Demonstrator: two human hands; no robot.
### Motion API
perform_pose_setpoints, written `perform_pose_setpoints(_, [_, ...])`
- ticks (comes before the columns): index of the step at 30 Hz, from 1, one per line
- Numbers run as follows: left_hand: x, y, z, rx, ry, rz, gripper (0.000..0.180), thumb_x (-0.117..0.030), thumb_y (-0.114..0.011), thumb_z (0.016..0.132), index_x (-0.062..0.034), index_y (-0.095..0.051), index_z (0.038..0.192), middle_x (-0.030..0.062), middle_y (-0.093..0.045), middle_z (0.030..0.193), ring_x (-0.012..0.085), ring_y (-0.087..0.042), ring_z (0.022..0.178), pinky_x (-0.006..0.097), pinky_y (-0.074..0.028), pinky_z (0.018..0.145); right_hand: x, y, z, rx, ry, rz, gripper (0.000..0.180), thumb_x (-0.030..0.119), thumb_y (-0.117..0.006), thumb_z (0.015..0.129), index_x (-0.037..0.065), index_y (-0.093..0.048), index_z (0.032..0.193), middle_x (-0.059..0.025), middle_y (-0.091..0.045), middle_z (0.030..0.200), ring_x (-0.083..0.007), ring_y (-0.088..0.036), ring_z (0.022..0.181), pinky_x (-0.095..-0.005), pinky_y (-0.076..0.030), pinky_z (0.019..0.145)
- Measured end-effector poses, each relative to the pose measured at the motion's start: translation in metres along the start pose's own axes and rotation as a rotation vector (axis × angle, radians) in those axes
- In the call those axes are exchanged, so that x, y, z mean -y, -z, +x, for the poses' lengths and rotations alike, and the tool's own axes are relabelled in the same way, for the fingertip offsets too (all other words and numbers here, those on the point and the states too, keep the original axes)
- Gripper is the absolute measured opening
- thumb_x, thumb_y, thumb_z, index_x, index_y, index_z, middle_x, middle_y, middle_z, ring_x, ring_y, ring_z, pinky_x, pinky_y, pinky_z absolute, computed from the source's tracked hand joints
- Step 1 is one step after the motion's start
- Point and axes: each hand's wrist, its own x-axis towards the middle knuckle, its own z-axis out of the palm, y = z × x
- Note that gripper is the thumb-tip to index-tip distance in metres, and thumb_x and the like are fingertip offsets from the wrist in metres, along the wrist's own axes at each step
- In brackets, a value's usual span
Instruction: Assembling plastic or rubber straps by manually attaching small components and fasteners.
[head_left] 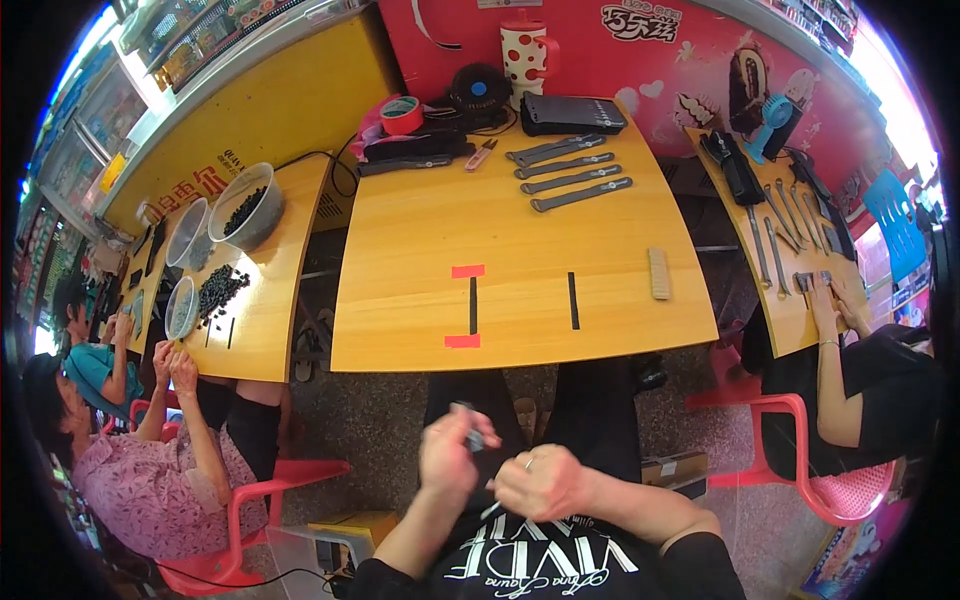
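- Left hand [452, 455] pinches a small dark piece [473, 437] in its grip, over the lap.
- Right hand [540, 483], fingers curled together, touches the left.
- Wooden surface [520, 255] carries grey strips [570, 172] beyond.

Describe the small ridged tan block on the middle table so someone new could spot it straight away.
Start at the middle wooden table, directly ahead of the person's hands. Go to its right edge, past the two black strips lying near the front. The tan block lies there alone: short, pale and ridged like a comb, unlike the flat black strips beside it and the long dark grey tools further back.
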Motion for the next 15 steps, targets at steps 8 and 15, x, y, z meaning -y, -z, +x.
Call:
perform_pose_setpoints(8, [-0.135, 0.290, 0.042, -0.472, -0.512, -0.942, 0.029, -0.033, -0.048, 0.100, -0.0080, -0.053, 0.088, 0.0023, -0.053, 0.072, 0.0163, -0.051, 0.058, 0.030, -0.050, 0.053, 0.010, 0.041, -0.002, -0.242, -0.233, 0.504, 0.025, 0.004, -0.076, 0.071, 0.007, -0.052, 0.065, -0.0039, -0.046, 0.061, -0.0188, -0.052, 0.047, -0.0303, -0.040, 0.041])
perform_pose_setpoints(15, [-0.152, 0.121, -0.018, -0.276, -0.764, 0.172, 0.031, -0.027, -0.053, 0.099, -0.0008, -0.058, 0.114, 0.0025, -0.061, 0.080, 0.0027, -0.038, 0.045, 0.018, -0.026, 0.035, -0.012, 0.082, 0.012, -0.028, -0.661, 0.706, 0.017, -0.001, -0.073, 0.078, 0.001, -0.057, 0.072, -0.0099, -0.052, 0.063, -0.0241, -0.053, 0.053, -0.0339, -0.038, 0.047])
